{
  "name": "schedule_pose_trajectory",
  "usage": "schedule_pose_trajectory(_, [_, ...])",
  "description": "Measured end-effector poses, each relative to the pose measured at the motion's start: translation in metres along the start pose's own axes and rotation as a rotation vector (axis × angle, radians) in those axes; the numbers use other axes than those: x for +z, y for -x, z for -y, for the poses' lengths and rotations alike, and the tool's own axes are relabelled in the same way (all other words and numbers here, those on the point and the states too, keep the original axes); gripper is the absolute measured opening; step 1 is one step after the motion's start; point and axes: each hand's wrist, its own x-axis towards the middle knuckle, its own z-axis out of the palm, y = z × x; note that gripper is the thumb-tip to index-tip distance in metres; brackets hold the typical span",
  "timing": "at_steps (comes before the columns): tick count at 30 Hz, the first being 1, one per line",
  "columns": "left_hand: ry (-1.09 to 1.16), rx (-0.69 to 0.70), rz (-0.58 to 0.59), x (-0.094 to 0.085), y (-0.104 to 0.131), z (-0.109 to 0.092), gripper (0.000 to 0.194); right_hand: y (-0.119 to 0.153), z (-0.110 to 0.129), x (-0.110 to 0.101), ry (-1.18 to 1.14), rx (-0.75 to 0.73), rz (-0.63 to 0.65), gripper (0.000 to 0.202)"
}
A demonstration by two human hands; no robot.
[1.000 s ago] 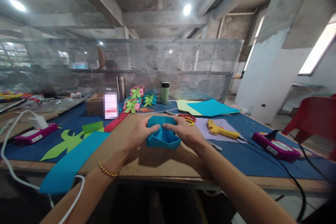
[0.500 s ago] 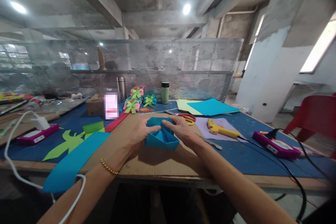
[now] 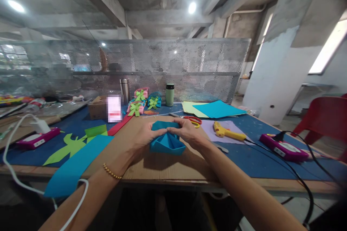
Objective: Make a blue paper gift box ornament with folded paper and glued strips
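Observation:
Between my hands is a folded blue paper box (image 3: 167,146), held just above a sheet of brown cardboard (image 3: 151,171). My left hand (image 3: 149,132) grips its left side, thumb pressed on the inner fold. From the right, my right hand (image 3: 187,130) pinches the opposite side, and the two thumbs nearly meet over the middle. The fingers behind the paper are partly hidden. Scissors with red and yellow handles (image 3: 193,120) lie just beyond my right hand. A strip of blue paper (image 3: 81,162) is beside my left forearm.
A yellow glue gun (image 3: 227,131) rests on lilac paper at right, its cord running to a purple power strip (image 3: 283,148). Green paper cutouts (image 3: 70,148) lie at left. Finished-looking bow pieces (image 3: 135,108), a green bottle (image 3: 169,95) and blue sheets (image 3: 219,109) stand at the back.
My thumbs have come closer together over the middle of the blue paper box, pressing its inner folds. The right hand has shifted slightly inward.

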Motion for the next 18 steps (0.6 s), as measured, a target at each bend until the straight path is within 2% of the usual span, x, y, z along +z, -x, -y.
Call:
schedule_pose_trajectory(4, [0.005,-0.088,-0.026,0.001,0.000,-0.003,0.047,0.001,0.002,0.000,-0.024,-0.030,0.049,0.040])
schedule_pose_trajectory(9, [-0.018,-0.116,-0.077,-0.001,0.000,-0.002,0.052,0.011,0.018,-0.001,0.021,-0.042,0.057,0.055])
schedule_pose_trajectory(13, [0.006,-0.049,-0.043,0.004,0.004,-0.013,0.056,0.011,0.019,-0.005,-0.018,-0.012,-0.010,0.060])
schedule_pose_trajectory(18, [-0.015,0.006,-0.090,0.003,0.006,-0.028,0.060,0.002,0.007,-0.012,-0.201,-0.009,0.040,0.063])
